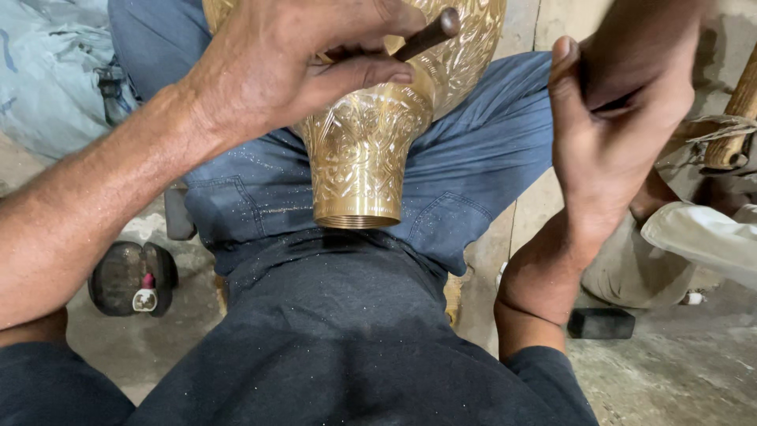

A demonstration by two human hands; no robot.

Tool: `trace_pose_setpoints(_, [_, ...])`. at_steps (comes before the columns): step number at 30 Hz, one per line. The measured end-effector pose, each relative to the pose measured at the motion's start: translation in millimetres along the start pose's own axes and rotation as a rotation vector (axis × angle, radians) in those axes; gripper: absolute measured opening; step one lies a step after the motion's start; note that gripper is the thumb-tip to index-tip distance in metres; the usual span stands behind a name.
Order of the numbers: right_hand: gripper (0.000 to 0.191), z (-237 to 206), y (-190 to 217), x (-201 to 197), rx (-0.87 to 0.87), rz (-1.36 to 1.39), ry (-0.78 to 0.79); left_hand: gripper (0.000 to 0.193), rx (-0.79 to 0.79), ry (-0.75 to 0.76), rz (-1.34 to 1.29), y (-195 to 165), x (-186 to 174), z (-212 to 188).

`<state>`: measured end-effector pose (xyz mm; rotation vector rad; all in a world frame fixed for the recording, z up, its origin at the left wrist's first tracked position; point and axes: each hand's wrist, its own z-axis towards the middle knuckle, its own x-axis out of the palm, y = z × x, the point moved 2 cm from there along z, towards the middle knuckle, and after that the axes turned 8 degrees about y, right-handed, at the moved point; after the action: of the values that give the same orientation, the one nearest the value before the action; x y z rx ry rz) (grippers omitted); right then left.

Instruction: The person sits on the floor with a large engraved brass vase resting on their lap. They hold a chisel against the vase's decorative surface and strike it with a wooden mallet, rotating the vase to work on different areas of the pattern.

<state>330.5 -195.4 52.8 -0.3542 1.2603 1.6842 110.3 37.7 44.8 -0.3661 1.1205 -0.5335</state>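
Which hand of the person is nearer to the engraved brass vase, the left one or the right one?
Left. The left hand rests on the brass vase, holding a thin dark tool against it. The right hand is raised to the vase's right, apart from it.

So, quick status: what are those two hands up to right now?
Left hand fingers pinch a dark punch against the brass vase. Right hand grips a handle, raised clear. Nothing between them.
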Motion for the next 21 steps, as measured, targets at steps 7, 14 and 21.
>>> trace_pose_setpoints(7, [0.041,13,7,9,0.014,0.024,-0.121,0.025,0.062,-0.02,0.057,-4,-3,0])
trace_pose_setpoints(14, [0.024,21,38,3,-0.058,-0.176,-0.044,0.03,0.048,-0.039,0.047,-3,-3,1])
trace_pose_setpoints(21, [0.039,3,12,-1,-0.004,-0.11,0.035,0.023,-0.072,0.056,0.061,4,3,0])
